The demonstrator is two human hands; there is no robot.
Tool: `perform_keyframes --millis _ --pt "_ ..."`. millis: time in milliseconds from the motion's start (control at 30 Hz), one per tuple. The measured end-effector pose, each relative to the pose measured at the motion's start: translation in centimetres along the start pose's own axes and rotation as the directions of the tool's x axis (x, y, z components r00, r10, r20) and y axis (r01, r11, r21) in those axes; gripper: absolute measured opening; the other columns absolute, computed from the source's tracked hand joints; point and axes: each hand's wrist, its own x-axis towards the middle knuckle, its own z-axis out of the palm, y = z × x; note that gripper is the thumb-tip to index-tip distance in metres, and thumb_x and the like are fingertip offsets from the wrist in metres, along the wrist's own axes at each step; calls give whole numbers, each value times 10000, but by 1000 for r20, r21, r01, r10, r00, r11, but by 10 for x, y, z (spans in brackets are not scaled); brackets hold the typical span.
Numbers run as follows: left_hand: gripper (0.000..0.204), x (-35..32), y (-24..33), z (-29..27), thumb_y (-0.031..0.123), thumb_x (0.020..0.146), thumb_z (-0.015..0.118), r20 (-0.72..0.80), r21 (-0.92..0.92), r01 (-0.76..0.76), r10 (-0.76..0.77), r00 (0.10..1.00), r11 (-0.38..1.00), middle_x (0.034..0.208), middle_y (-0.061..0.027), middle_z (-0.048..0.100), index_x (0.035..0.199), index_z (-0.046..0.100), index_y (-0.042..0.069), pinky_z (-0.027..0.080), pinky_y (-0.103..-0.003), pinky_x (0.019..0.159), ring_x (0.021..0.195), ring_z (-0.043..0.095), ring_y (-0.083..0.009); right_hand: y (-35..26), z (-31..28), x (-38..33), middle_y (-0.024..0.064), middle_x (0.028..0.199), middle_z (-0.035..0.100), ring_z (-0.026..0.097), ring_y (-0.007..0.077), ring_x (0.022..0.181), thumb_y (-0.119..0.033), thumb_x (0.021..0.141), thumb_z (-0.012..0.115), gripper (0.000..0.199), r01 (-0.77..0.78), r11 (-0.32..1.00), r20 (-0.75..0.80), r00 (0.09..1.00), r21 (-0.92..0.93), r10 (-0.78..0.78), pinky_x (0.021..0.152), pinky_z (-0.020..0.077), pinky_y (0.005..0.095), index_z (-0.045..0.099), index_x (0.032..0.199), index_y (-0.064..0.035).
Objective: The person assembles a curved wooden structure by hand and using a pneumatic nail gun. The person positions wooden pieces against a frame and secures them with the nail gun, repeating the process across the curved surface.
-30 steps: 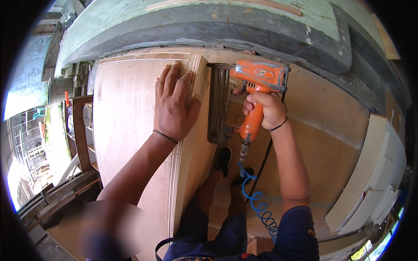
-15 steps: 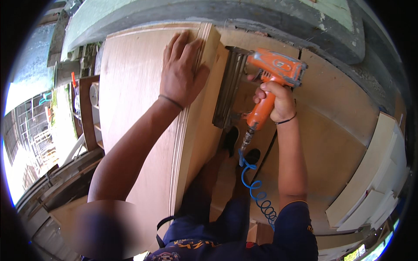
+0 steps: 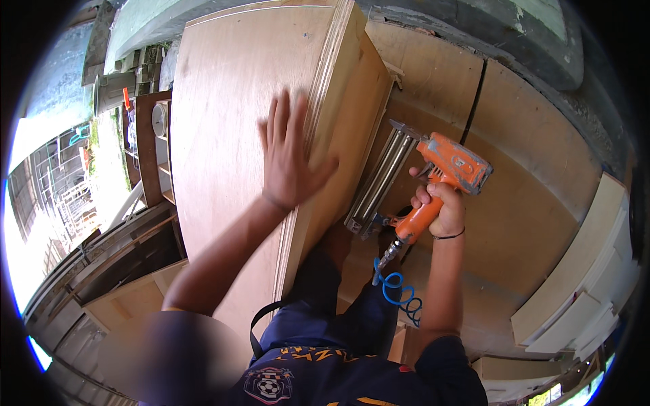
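Nearest the camera, the person's dark blue shirt (image 3: pixel 352 369) is filling the lower edge of the view, and both bare forearms are rising from it. A coiled blue air hose (image 3: pixel 399 294) is hanging just above the shirt and is running up to the base of an orange nail gun (image 3: pixel 433 183). The right hand (image 3: pixel 440 210) is clenching the orange handle of that nail gun, fingers wrapped fully around it, with a dark band showing at the wrist. The tool's long metal magazine (image 3: pixel 379 183) is slanting down to the left from the tool's nose, and the nose is standing just beside the side face of a plywood box (image 3: pixel 237 135); whether it is touching the wood cannot be told. The left hand (image 3: pixel 291 155) is lying flat and open on the broad top face of the plywood box, fingers spread and grasping nothing, with the thumb reaching over the layered edge. The box is occupying the centre-left of the view, standing in front of the person. Beneath and beyond the tool, large plywood sheets (image 3: pixel 528 176) are lying under the work. At the right rim, pale cut boards (image 3: pixel 582 291) are lying stacked. At the far left, a dark wooden shelf unit (image 3: pixel 152 149) is standing beside the box.
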Motion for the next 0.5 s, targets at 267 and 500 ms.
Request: perform_keyframes --millis 267,500 --pt "976 -195 -2 -2 242 688 774 116 266 77 -111 987 961 1549 -275 196 1490 242 77 88 -628 1130 1444 144 -466 4 0 -16 192 1084 625 508 115 624 -41 755 553 500 -56 998 2 998 6 56 612 493 331 497 1250 -11" --pt "889 -182 12 6 170 726 718 127 268 154 -194 973 951 1535 -272 242 1481 260 69 118 -610 1134 1436 187 -459 9 10 -27 193 1098 617 509 103 615 -75 752 569 471 -129 991 67 989 -44 131 602 491 318 501 1214 -17"
